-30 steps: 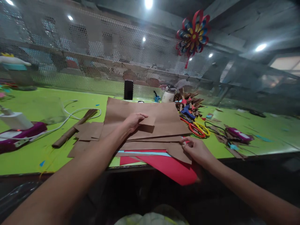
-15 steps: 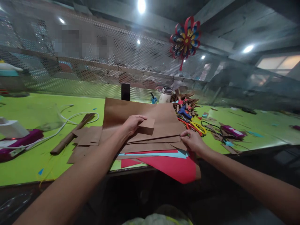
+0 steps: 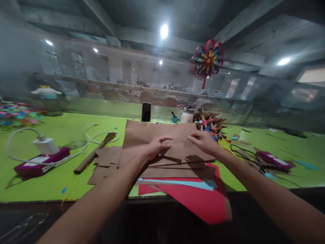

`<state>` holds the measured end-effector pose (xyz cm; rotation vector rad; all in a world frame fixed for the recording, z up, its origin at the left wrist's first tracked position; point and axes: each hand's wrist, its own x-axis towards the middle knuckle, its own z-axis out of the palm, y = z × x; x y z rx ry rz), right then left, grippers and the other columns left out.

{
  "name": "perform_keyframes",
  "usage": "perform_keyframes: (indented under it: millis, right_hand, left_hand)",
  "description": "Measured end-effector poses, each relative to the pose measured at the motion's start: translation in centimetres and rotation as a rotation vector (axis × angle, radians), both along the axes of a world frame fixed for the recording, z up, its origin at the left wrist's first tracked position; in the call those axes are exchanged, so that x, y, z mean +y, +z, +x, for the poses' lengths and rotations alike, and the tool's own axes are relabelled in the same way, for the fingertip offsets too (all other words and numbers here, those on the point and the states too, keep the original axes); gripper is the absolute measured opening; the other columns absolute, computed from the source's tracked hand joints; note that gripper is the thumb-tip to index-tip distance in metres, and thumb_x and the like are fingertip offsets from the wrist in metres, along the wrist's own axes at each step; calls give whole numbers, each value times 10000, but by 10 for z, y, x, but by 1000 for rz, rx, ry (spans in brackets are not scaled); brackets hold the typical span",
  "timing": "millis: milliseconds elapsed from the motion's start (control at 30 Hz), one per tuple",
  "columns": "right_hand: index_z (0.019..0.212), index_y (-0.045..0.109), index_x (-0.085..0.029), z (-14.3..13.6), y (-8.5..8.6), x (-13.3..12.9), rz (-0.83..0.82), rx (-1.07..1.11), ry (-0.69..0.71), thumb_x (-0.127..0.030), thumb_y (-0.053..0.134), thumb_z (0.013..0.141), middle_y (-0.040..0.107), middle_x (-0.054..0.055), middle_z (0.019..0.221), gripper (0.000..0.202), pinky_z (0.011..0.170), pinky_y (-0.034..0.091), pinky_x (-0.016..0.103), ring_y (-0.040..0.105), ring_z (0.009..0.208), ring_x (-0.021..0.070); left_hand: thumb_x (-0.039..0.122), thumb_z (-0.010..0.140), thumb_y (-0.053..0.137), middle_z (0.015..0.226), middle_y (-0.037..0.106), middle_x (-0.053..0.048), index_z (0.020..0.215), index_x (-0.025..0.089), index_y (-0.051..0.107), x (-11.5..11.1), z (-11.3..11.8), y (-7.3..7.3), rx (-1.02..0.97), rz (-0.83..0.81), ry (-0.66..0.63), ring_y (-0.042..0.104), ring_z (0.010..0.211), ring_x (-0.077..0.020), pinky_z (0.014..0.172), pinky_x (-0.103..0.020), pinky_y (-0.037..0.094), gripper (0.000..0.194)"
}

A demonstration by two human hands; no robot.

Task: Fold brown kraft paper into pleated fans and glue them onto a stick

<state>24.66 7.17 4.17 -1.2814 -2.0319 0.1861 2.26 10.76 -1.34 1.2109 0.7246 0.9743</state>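
Brown paper sheets (image 3: 142, 135) lie stacked in the middle of the green table, over red paper (image 3: 195, 203) and light blue strips (image 3: 198, 184). Above the stack, my left hand (image 3: 158, 147) has its fingers bent and holds a small brown paper piece (image 3: 175, 150), whose outline blends into the sheet below. My right hand (image 3: 201, 140) is to the right of it, thumb and fingertips pinched together; anything between them is too small to make out.
Brown paper pieces (image 3: 108, 157) and a rolled brown tube (image 3: 93, 156) lie left. Purple power strips (image 3: 42, 162) stand at both sides, with a white cable (image 3: 76, 157). Behind are a phone (image 3: 146, 112), a white bottle (image 3: 187, 115) and bundled brown rolls (image 3: 209, 122).
My right hand has moved from the stack's right front edge up and inward, nearer my left hand. The camera view has shifted, so the table sits lower and farther right.
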Motion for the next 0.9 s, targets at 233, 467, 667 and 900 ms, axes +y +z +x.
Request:
perform_keyframes:
  millis: [233,467,667,900]
  right_hand:
    - [725,660,-112,-32,-37,54,-515,384,339,-478,653,659,499,-27,542,372,492,274,208,381,508,76]
    - [786,699,-116,-25,-49,47,-559,571,287,-448,689,633,403,-56,470,366,444,185,217,274,460,60]
    - [874,712,-128,-29,-52,39,-562,741,306,-322,729,580,583,9,626,353,514,306,226,424,546,86]
    - [798,725,-135,-29,-56,41,-511,790,288,-243,719,568,580,2,579,254,506,299,235,412,516,82]
  left_hand:
    - [317,631,712,479,453,59,742,147,599,2,0,-4,25,28,129,356,388,-39,420,-185,240,232]
    - [302,677,674,622,569,5,764,140,620,2,3,-4,-21,46,60,496,518,-66,507,-190,340,191]
    - [222,623,704,722,622,-25,928,145,620,-1,2,0,30,10,79,567,623,-101,591,-216,394,326]
    - [183,591,709,651,607,-5,802,138,618,-1,2,0,46,-14,112,553,574,-90,581,-214,388,234]
